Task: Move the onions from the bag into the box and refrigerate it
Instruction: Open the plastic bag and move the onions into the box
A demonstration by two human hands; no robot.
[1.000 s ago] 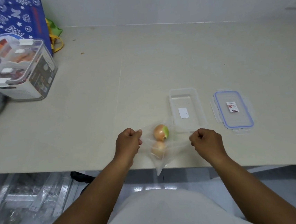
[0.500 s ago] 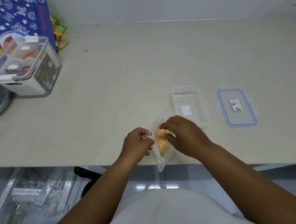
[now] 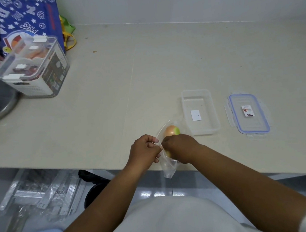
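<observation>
Both hands, left hand and right hand, pinch the clear plastic bag open; next, lift the yellow-green onion into the empty clear box beyond the right hand.

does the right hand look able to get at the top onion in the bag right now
Probably yes. The right hand sits at the clear bag, just below the top onion. The left hand pinches the bag's edge. Whether the bag's mouth is open wide enough is hard to tell through the clear plastic.
</observation>
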